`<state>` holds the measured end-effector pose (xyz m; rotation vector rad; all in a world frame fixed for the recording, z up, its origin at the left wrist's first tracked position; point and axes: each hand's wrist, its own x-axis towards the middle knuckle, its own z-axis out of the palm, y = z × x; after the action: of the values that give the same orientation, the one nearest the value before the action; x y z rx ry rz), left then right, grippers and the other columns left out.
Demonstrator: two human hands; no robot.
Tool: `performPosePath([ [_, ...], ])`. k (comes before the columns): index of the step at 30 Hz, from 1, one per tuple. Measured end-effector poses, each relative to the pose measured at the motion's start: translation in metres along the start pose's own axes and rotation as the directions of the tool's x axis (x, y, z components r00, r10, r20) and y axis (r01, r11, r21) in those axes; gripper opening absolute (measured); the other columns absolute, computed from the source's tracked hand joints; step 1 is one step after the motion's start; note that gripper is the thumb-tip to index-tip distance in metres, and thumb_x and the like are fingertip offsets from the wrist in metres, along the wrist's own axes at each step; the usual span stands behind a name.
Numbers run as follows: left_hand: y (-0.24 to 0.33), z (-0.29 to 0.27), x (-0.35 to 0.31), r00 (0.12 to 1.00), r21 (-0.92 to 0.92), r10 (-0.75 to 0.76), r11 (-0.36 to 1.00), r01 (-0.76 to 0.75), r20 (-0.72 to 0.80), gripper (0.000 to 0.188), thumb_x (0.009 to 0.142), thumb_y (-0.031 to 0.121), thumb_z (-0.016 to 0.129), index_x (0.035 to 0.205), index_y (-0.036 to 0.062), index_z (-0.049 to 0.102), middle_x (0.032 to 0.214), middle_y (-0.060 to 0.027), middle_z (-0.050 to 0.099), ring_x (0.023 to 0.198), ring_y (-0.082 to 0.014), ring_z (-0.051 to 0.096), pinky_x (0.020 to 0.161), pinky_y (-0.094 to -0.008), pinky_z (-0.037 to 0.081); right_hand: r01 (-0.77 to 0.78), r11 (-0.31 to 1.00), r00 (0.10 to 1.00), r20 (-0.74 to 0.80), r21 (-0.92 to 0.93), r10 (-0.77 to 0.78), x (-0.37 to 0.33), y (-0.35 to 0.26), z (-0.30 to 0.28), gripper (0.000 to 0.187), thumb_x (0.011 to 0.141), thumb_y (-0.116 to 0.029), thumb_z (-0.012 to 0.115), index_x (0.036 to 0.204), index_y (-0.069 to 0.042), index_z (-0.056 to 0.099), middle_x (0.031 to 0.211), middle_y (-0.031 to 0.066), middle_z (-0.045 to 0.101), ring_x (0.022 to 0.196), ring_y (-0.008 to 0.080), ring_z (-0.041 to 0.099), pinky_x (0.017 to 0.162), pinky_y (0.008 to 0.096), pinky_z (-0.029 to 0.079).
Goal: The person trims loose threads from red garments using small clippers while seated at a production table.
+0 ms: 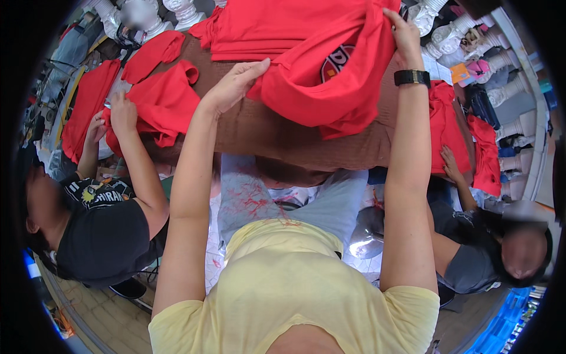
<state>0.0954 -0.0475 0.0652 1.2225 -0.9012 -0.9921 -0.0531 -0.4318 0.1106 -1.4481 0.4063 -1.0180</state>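
Both my arms reach forward over the brown-covered table (236, 133). Between my hands hangs a red shirt (330, 103), its cloth bunched in a wide loop. A dark crest with white and yellow marks (338, 63) shows inside the fold. My left hand (239, 84) pinches the shirt's near left edge, thumb along the cloth. Higher up on the right, my right hand (407, 38), with a black watch on its wrist, grips the shirt's far right edge; its fingertips are partly hidden. Behind the shirt lies a stack of folded red cloth (259, 29).
At left, a person in a black top (112, 236) handles red cloth (162, 100). Another person (471, 253) sits at right, one hand on a red piece (451, 130). White ornate columns (454, 44) line the far side. Red threads (253, 200) cling to my grey trousers.
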Motion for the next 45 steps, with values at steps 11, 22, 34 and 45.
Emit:
performPosePath([
  [11,-0.020,-0.010,0.002,0.998,-0.062,0.032,0.997,-0.035,-0.053,0.039,0.105,0.032,0.053,0.119,-0.0021,0.065,0.117,-0.0082,0.070,0.105,-0.0127,0.065,0.094,-0.0259,0.049,0.129,0.640,0.985,0.022,-0.757,-0.171,-0.066,0.036,0.031,0.057,0.082,-0.049,0.077,0.103,0.004,0.072,0.089,0.0188,0.073,0.088,0.0312,0.071,0.081,0.0359,0.054],
  [22,-0.030,0.013,0.009,0.988,-0.085,-0.015,0.996,0.002,-0.151,0.035,0.105,0.022,0.052,0.126,-0.0049,0.061,0.125,-0.0111,0.067,0.113,-0.0155,0.064,0.100,-0.0297,0.049,0.645,0.699,0.754,0.404,-0.308,-0.518,-0.194,0.045,0.102,0.014,0.084,-0.007,0.076,0.097,-0.008,0.072,0.086,0.0035,0.064,0.066,0.0118,0.054,0.056,0.0273,0.041],
  [34,-0.058,-0.012,-0.011,0.948,-0.246,0.005,0.965,-0.088,-0.319,0.041,0.106,0.026,0.046,0.129,-0.0064,0.057,0.128,-0.0139,0.065,0.116,-0.0195,0.063,0.104,-0.0337,0.047,0.113,0.909,0.873,0.476,-0.401,0.102,-0.298,0.045,0.073,0.031,0.078,-0.027,0.084,0.087,-0.001,0.069,0.073,0.0124,0.065,0.066,0.0232,0.064,0.063,0.0356,0.050],
  [45,-0.050,0.005,-0.020,0.999,-0.396,-0.009,0.918,0.023,0.038,0.074,0.106,0.054,0.027,0.147,-0.0063,0.037,0.146,-0.0193,0.050,0.135,-0.0271,0.050,0.114,-0.0413,0.039,0.028,0.948,1.000,0.004,-0.318,-0.029,-0.223,0.092,0.087,0.014,0.099,-0.013,0.059,0.104,0.000,0.064,0.075,0.0117,0.069,0.071,0.0196,0.067,0.066,0.0337,0.050],
])
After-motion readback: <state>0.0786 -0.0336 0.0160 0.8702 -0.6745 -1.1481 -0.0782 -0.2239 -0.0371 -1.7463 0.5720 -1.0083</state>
